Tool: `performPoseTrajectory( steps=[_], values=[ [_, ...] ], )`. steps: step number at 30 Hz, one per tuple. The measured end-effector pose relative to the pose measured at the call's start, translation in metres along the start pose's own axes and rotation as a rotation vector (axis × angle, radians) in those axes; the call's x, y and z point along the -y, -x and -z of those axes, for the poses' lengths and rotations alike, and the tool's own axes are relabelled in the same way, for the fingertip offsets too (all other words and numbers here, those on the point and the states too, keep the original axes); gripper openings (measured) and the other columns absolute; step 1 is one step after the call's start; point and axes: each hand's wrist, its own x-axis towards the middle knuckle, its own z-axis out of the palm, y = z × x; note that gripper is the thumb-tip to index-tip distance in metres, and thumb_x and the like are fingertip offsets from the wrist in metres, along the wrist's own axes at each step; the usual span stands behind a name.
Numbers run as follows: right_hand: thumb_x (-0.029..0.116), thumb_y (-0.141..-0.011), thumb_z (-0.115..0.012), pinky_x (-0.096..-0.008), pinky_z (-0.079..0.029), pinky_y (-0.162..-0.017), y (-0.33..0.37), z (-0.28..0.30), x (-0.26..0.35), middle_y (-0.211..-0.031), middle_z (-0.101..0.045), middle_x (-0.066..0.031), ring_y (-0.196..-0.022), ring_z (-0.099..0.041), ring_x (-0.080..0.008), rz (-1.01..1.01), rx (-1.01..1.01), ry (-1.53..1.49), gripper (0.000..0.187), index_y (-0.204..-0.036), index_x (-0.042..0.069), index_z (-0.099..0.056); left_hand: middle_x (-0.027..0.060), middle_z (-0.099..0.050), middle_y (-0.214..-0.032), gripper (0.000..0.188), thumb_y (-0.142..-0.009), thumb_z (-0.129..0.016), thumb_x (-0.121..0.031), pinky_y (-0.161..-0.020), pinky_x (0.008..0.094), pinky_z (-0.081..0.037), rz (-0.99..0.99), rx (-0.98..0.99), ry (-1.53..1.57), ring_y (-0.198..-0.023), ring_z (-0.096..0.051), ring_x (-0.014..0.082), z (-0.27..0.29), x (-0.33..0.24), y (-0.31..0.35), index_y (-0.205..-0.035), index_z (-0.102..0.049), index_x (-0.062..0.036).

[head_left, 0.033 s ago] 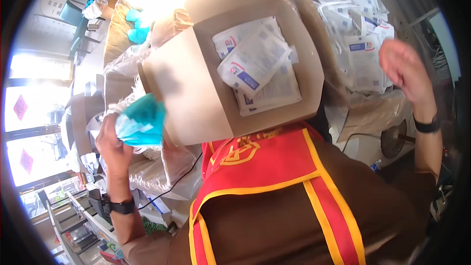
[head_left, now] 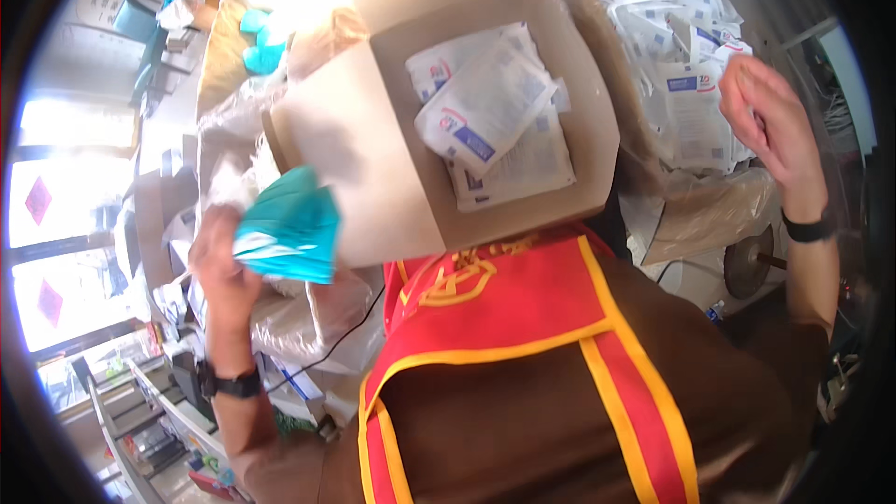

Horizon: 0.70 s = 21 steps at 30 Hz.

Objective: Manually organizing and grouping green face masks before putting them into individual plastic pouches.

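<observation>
My left hand (head_left: 224, 257) pinches a teal, folded, thin-sheeted bundle (head_left: 289, 226) by its left edge, beside the left flap of an open cardboard box (head_left: 527, 217). I cannot tell what kind of article the bundle is. Inside the box lie several flat white packets (head_left: 485, 126) with blue and red print, overlapping at angles. On the right, my right hand (head_left: 770, 121) is raised with its fingers curled in, and no object shows in it. It is nearest to a heap of similar white packets (head_left: 686, 121) in a plastic-lined carton (head_left: 723, 215).
Behind the box's left flap stands another plastic-lined carton (head_left: 327, 317). More teal bundles (head_left: 263, 56) lie at the upper left. A black cable (head_left: 350, 345) hangs below the left carton, and a dark round wheel-like disc (head_left: 747, 269) sits under the right one.
My left hand and the teal bundle have shifted slightly right, toward the box flap, and the bundle looks more spread. My right hand has barely moved, its fingers curled a little tighter.
</observation>
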Motion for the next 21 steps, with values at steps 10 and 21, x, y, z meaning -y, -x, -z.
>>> performPoseTrajectory(
  steps=[10, 21],
  values=[
    [0.027, -0.094, -0.058, -0.0149, -0.025, -0.039, -0.086, -0.084, -0.021, -0.074, -0.055, 0.0006, -0.049, -0.038, -0.0013, -0.025, 0.227, -0.588, 0.022, -0.091, 0.005, -0.056, 0.0068, -0.049, -0.083, 0.047, -0.053, -0.075, -0.019, -0.046, 0.0277, -0.043, -0.446, -0.022, 0.172, -0.056, -0.052, 0.0162, -0.018, -0.078, -0.056, -0.099, -0.072, -0.0233],
    [0.012, -0.086, -0.065, -0.0266, -0.045, -0.065, -0.120, -0.150, -0.004, -0.073, -0.057, -0.0030, -0.066, -0.053, -0.0107, 0.575, 0.492, 0.144, 0.036, -0.119, 0.004, -0.058, 0.0070, -0.050, -0.089, 0.050, -0.052, -0.078, -0.016, -0.042, 0.0244, -0.037, -0.561, -0.108, 0.222, -0.050, -0.047, 0.0127, -0.019, -0.090, -0.061, -0.100, -0.069, -0.0264]
  ],
)
